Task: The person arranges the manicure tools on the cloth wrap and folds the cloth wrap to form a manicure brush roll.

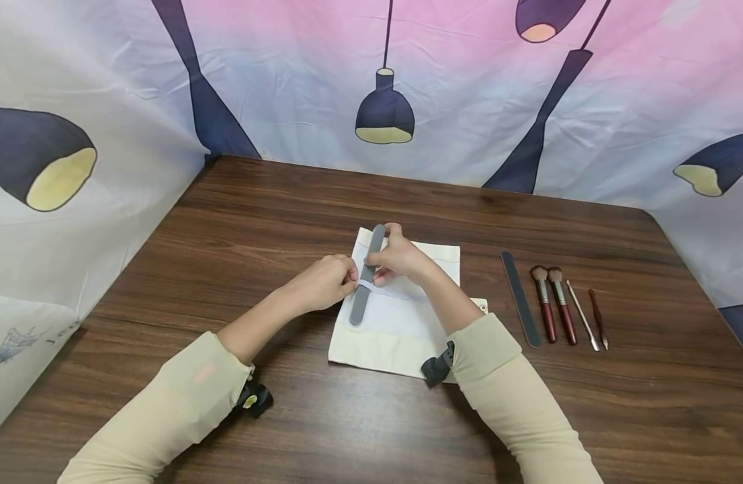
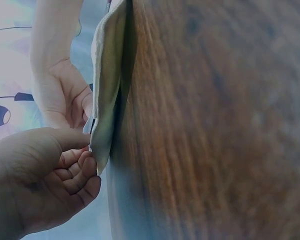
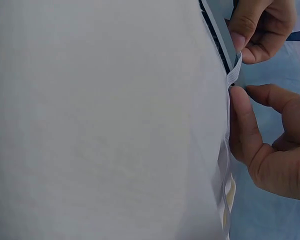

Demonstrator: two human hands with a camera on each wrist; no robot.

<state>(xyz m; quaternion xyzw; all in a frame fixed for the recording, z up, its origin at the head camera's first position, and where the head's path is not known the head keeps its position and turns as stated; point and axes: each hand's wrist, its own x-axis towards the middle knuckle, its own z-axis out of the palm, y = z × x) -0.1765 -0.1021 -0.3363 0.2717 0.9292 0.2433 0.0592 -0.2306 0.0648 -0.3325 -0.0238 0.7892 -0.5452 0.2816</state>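
A grey nail file [image 1: 359, 306] lies lengthwise on the left part of a cream and white cloth pouch [image 1: 371, 349], spread flat on the table. A white elastic band [image 3: 233, 75] crosses over the file. My left hand [image 1: 330, 282] is at the pouch's left side and pinches the band between thumb and finger; the left wrist view shows this hand [image 2: 50, 175] at the cloth edge. From the other side, my right hand [image 1: 403, 259] holds the upper part of the file between thumb and fingers. Its fingertips are partly hidden in the head view.
Right of the pouch lie a second nail file [image 1: 519, 299], two red-handled brushes [image 1: 545, 309] [image 1: 563, 309], a thin metal tool [image 1: 583, 316] and a slim dark red tool [image 1: 598, 319]. A printed cloth backdrop [image 1: 311, 101] stands behind the wooden table [image 1: 256, 222].
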